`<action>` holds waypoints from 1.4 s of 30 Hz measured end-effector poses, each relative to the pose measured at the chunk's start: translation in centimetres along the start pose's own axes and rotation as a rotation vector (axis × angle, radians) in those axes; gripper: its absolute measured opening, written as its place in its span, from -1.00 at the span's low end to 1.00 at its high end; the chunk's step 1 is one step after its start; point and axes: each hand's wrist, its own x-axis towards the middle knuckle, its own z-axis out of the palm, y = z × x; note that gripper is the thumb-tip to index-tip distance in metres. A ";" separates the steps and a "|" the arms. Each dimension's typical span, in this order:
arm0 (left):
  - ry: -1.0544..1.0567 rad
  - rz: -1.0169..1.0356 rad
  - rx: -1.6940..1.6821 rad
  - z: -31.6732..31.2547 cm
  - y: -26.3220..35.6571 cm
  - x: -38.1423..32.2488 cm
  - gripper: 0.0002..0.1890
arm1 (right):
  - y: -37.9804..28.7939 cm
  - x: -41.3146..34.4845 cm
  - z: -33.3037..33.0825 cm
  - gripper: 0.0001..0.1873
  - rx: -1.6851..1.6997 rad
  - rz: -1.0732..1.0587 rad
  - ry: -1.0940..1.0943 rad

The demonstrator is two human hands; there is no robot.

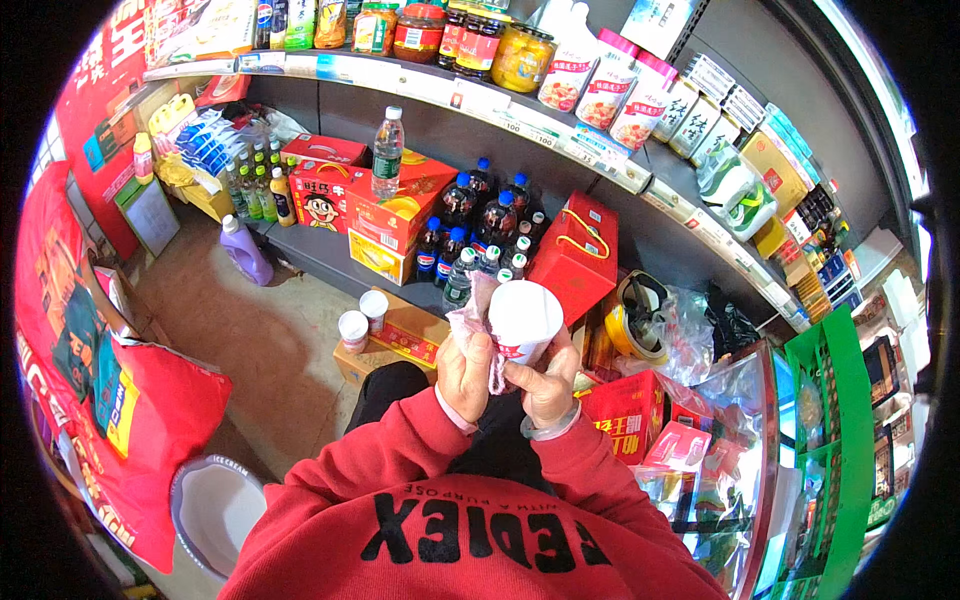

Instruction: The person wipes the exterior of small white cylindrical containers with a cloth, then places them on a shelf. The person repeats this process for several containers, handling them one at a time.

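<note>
My right hand (551, 379) grips a white tub (526, 311) with red print on its side and a plain white end facing up. In my left hand (465, 371) is a pink cloth (480, 307), bunched against the tub's left side. Both hands are close together in front of my body. Left of them, two similar white-lidded tubs, a nearer one (353, 330) and a farther one (373, 309), stand on a cardboard box (405, 337). The palms and some fingers are hidden behind the tub and cloth.
A low grey shelf (315, 255) ahead carries cola bottles (457, 196), a red gift box (574, 255) and drink cartons (394, 214). Jars and pouches fill the shelf (420, 79) above. A glass display case (750, 465) stands right, a white bucket (217, 517) lower left.
</note>
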 end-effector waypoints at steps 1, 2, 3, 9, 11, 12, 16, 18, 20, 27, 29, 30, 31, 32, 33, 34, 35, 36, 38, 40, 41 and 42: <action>0.012 0.019 0.006 0.0 -0.2 0.0 -0.48 | 0.0 0.0 0.1 -0.16 0.017 0.002 0.010; -0.007 0.029 0.029 -0.1 -0.6 -0.1 -0.47 | -0.1 0.1 0.1 -0.16 0.031 0.008 0.017; 0.004 0.027 0.011 0.0 -1.0 -0.2 -0.46 | 0.0 0.1 0.1 -0.16 0.044 0.014 0.025; 0.022 -0.127 -0.213 0.7 -1.6 -0.5 -0.39 | 0.4 0.6 -0.3 -0.16 0.030 0.002 0.036; -0.043 -0.360 -0.464 0.0 -2.3 -0.4 -0.30 | 0.5 0.7 -0.3 -0.15 0.006 -0.024 0.032; -0.057 -0.427 -0.592 0.0 -2.4 -0.2 -0.27 | 0.4 0.8 -0.3 -0.15 -0.008 -0.045 0.023; 0.009 -0.553 -0.970 0.7 -2.1 1.3 -0.21 | 0.4 1.1 -0.5 -0.14 -0.013 -0.084 0.014; -0.030 -0.545 -1.089 0.7 -1.3 1.5 -0.24 | 0.4 1.1 -0.1 -0.12 0.026 -0.106 0.026; -0.115 -0.503 -1.271 0.5 -1.8 1.5 -0.29 | 0.6 1.1 0.2 -0.11 0.052 -0.117 0.027; -0.123 -0.514 -1.423 -0.3 -3.8 0.5 -0.25 | 1.6 0.3 1.1 -0.10 0.165 -0.084 0.054; -0.135 -0.514 -1.446 -0.5 -3.6 0.6 -0.25 | 1.8 0.2 1.2 -0.09 0.186 -0.075 0.036; -0.140 -0.516 -1.458 -0.6 -3.5 0.5 -0.24 | 2.0 0.1 1.1 -0.08 0.188 -0.068 0.024; -0.126 -0.525 -1.454 -0.7 -3.7 0.5 -0.24 | 2.3 0.0 1.0 -0.07 0.191 -0.062 0.012; -0.111 -0.534 -1.451 -0.9 -4.1 0.4 -0.24 | 2.5 0.0 0.8 -0.05 0.157 -0.054 -0.012; -0.099 -0.540 -1.448 -1.0 -4.3 0.4 -0.24 | 2.5 0.0 0.7 -0.05 0.147 -0.038 -0.016; -0.210 -0.487 -1.530 -1.0 -4.1 0.5 -0.25 | 2.4 -0.1 0.8 -0.05 0.137 -0.022 -0.021; -0.176 -0.505 -1.502 -1.1 -4.3 0.4 -0.25 | 2.3 -0.1 0.8 -0.06 0.126 -0.006 -0.025; -0.140 -0.521 -1.474 -1.3 -4.5 0.4 -0.26 | 2.3 0.0 0.6 -0.03 0.088 0.030 -0.039; -0.073 -0.532 -1.433 -1.5 -4.6 0.3 -0.27 | 1.8 0.3 0.7 -0.01 0.006 0.013 -0.049; -0.020 -0.528 -1.405 -1.6 -4.2 0.7 -0.28 | 2.1 0.7 0.4 0.02 -0.097 -0.058 -0.018; -0.038 -0.518 -1.396 -1.8 -4.1 0.9 -0.29 | 2.2 0.8 0.5 0.02 -0.097 -0.073 -0.001; -0.055 -0.508 -1.386 -2.1 -4.0 1.1 -0.29 | 2.2 0.8 0.7 0.02 -0.097 -0.088 0.017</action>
